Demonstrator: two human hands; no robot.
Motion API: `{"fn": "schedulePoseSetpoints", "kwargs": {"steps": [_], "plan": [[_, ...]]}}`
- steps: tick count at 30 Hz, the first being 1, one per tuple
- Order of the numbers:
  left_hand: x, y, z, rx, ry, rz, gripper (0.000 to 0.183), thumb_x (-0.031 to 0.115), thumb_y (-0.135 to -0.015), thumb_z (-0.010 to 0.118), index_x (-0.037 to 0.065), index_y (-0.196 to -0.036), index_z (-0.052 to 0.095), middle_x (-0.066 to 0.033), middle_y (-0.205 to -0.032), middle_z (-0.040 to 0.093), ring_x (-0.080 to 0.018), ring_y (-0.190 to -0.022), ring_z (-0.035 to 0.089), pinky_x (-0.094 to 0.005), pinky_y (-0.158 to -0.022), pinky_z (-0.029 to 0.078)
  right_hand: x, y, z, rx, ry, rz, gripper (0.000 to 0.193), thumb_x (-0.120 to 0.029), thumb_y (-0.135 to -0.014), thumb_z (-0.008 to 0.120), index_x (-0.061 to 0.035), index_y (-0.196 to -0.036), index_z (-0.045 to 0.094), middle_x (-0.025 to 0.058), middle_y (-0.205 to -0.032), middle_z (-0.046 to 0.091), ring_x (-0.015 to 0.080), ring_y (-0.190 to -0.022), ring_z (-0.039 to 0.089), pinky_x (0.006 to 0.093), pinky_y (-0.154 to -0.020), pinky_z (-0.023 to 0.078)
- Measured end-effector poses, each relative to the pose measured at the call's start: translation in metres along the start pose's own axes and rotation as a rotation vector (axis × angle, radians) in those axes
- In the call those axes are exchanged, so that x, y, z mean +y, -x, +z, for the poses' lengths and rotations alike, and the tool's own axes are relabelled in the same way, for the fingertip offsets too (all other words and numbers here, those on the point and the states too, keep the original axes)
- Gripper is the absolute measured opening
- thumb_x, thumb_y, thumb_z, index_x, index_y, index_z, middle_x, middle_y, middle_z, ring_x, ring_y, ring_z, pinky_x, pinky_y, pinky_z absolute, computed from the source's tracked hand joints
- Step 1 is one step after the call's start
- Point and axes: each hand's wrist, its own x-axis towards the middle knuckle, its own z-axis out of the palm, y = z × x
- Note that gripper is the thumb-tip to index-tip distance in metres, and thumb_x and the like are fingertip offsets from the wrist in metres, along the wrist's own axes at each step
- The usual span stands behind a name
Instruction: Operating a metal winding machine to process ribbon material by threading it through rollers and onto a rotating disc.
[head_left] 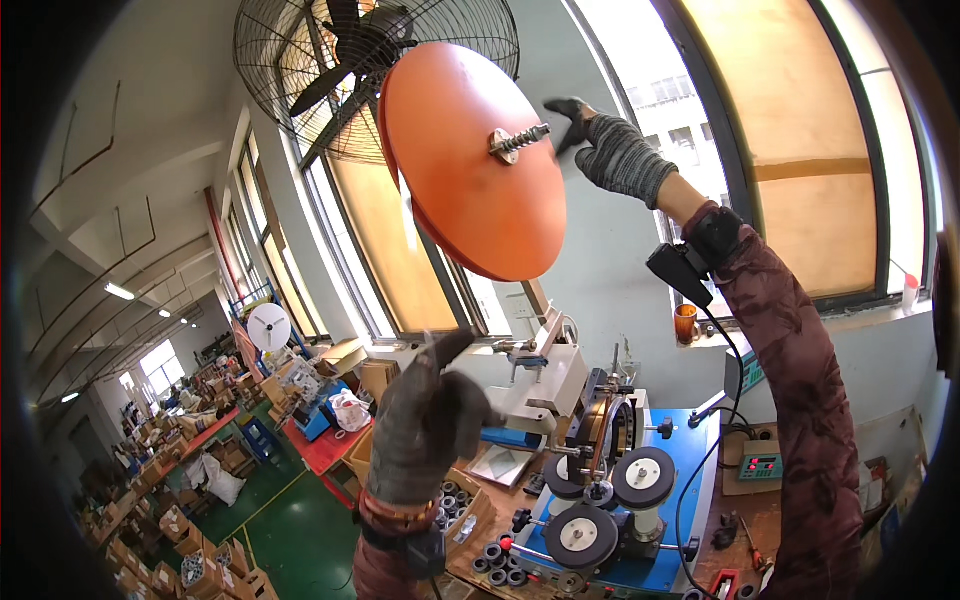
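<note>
A large orange two-flanged reel (475,165) hangs up high, a threaded spindle with a spring (520,143) poking out of its centre. By the reel's right edge is my right hand (610,150) in a grey knit glove with dark fingers, its fingers apart and nothing visible in them; whether they touch the rim I cannot tell. Below the reel my left hand (425,425), in a dark glove, has curled fingers, with a thin pale bit near the raised fingertips. Beneath, a winding machine (600,480) with black rollers and an upright ring stands on a blue base plate (665,440).
A wire-caged fan (345,60) is behind the reel. Cardboard boxes with black rings (460,510) and loose rings (500,565) lie left of the machine. A control box (762,467), cables and a screwdriver (750,540) are at the right. An amber mug (686,325) sits on the sill.
</note>
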Motion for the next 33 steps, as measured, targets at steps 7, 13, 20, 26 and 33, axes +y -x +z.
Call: {"fn": "schedulePoseSetpoints", "kwargs": {"steps": [7,13,20,26,33], "plan": [[-0.004,0.074,-0.029,-0.083,0.608,-0.254,0.055,0.035,-0.089,0.048,-0.007,-0.124,0.04,-0.0117,-0.054,0.053,-0.0185,-0.038,0.048,-0.0366,-0.059,0.05,-0.003,-0.001,0.003,0.061,-0.278,0.064,0.057,0.008,-0.07,0.043,-0.0096,-0.125,0.043,0.0073,-0.091,0.063,0.0143,-0.081,0.057,0.0261,-0.075,0.046],[-0.026,0.101,-0.034,-0.009,0.434,-0.428,0.046,0.024,-0.089,0.05,-0.012,-0.116,0.044,-0.0152,-0.063,0.056,-0.0206,-0.046,0.054,-0.0361,-0.058,0.051,-0.002,-0.001,0.011,-0.073,0.25,0.069,0.058,0.003,-0.07,0.048,-0.014,-0.125,0.042,0.0155,-0.097,0.06,0.0219,-0.085,0.059,0.0327,-0.08,0.047],[-0.055,0.125,-0.047,0.003,0.42,-0.522,0.041,0.022,-0.09,0.049,-0.009,-0.116,0.046,-0.0134,-0.066,0.059,-0.0165,-0.049,0.054,-0.0262,-0.048,0.046,0.001,-0.02,0.017,-0.016,0.154,0.067,0.031,-0.02,-0.077,0.056,-0.0099,-0.107,0.055,0.0138,-0.07,0.061,0.0279,-0.069,0.06,0.0344,-0.07,0.048],[-0.065,0.129,-0.037,-0.002,0.244,-0.608,0.034,0.022,-0.09,0.05,-0.005,-0.112,0.052,-0.0132,-0.069,0.061,-0.0132,-0.05,0.054,-0.0223,-0.046,0.043,0.004,-0.043,0.006,-0.041,0.295,0.343,0.039,-0.046,-0.079,0.054,-0.0096,-0.075,0.067,0.0115,-0.072,0.062,0.0234,-0.067,0.06,0.0334,-0.068,0.046],[-0.091,0.138,-0.03,0.079,0.26,-0.556,0.026,0.018,-0.091,0.049,-0.002,-0.106,0.055,-0.0123,-0.073,0.063,-0.0123,-0.052,0.055,-0.0232,-0.046,0.045,0.0,-0.048,0.016,-0.186,-0.531,1.01,0.041,-0.044,-0.083,0.052,-0.0051,-0.073,0.059,0.0013,-0.062,0.054,0.0128,-0.049,0.048,0.0273,-0.047,0.042]]}}
